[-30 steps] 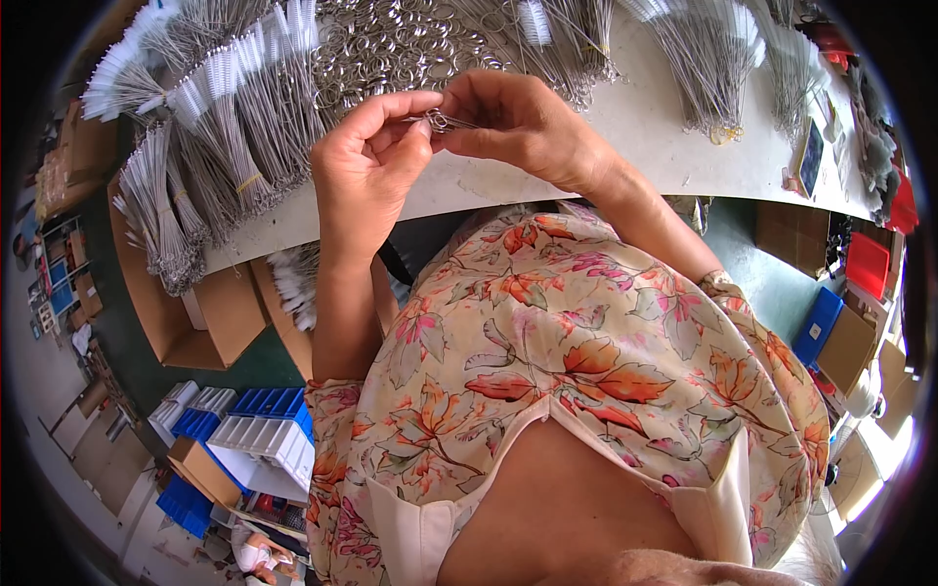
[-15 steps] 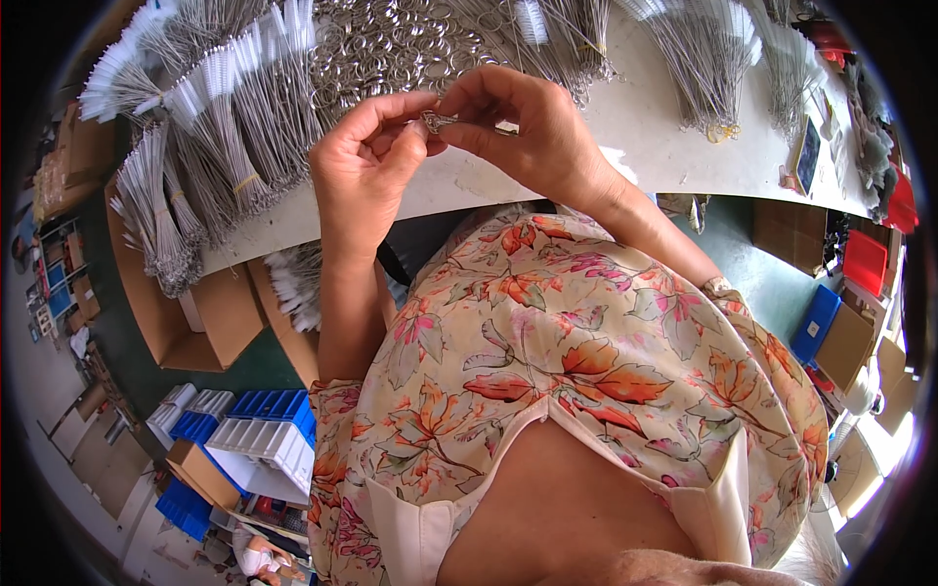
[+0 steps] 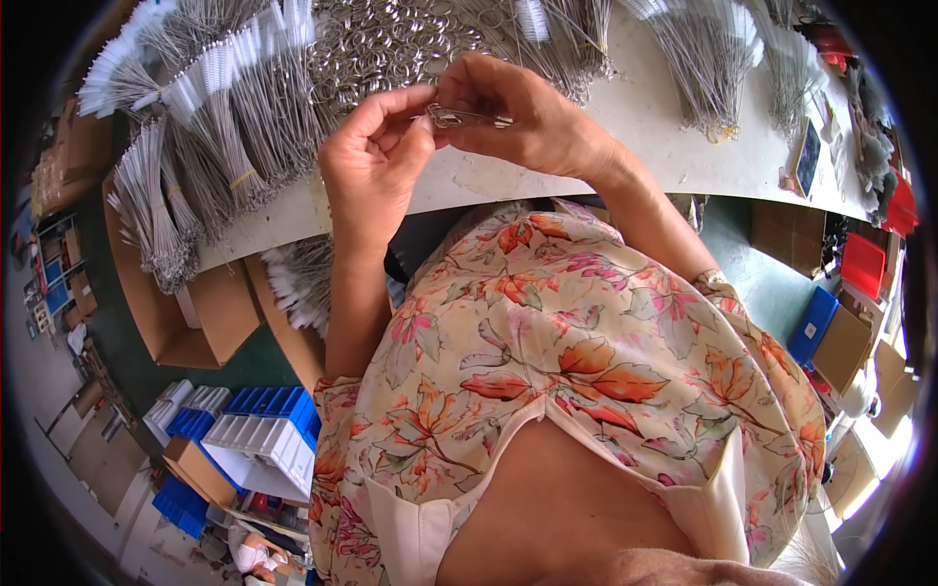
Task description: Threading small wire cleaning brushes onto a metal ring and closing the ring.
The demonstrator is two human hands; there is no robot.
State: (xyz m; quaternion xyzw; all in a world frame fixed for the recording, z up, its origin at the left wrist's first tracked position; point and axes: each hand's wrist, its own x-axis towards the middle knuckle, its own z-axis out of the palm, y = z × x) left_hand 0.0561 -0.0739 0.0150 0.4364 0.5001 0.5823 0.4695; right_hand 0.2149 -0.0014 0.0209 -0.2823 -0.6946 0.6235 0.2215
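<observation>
I find the small metal piece (image 3: 474,120), shiny and bent from what looks like wire, at the upper middle of the frame, between the two hands. The left hand (image 3: 376,156) brings thumb and forefinger close together at its looped end; I can't tell how firmly they press. The right hand (image 3: 537,122) has its thumb along the lower side, fingers curled narrowly round the other end. I judge the piece light, stiff and springy, rather slippery, hardly fragile; I'd pinch it by the loop and steady the longer part. Just beyond, at the top of the frame, lie loose metal rings (image 3: 391,44). Wire-stemmed brushes (image 3: 239,117) fill the upper left of the table (image 3: 655,151), and a cardboard box (image 3: 220,317) stands below them.
</observation>
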